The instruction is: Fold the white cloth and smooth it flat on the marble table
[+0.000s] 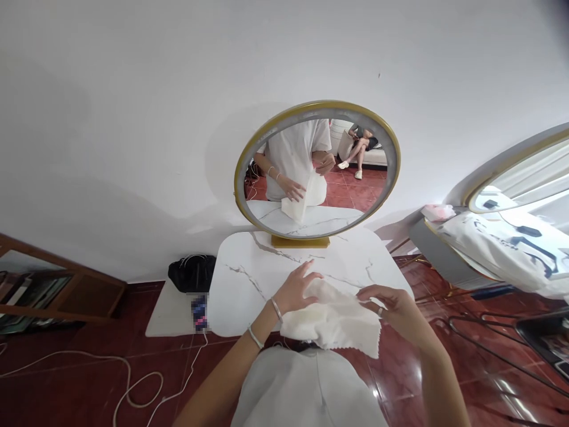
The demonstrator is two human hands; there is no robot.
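A plain pale wall [133, 118] rises above a glossy, dark-red tiled floor [89, 373]. Centre: a white, grey-veined table [237, 296] bears a round, gold-rimmed mirror [355, 198], which reflects a light-coloured sofa [379, 156]. Left: a low wooden shelf unit [91, 296] stands near the wall. Right: a second gold-rimmed mirror [524, 181], partly out of view, rises above a grey-sided table [444, 255]. Soft shadows [220, 148] lie on the wall; bright glints [504, 386] mark the floor, lower right.

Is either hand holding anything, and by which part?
The right hand pinches a white zigzag-edged cloth by its far edge, toward the right. The left hand is spread at the cloth's left side; whether it grips cannot be told.
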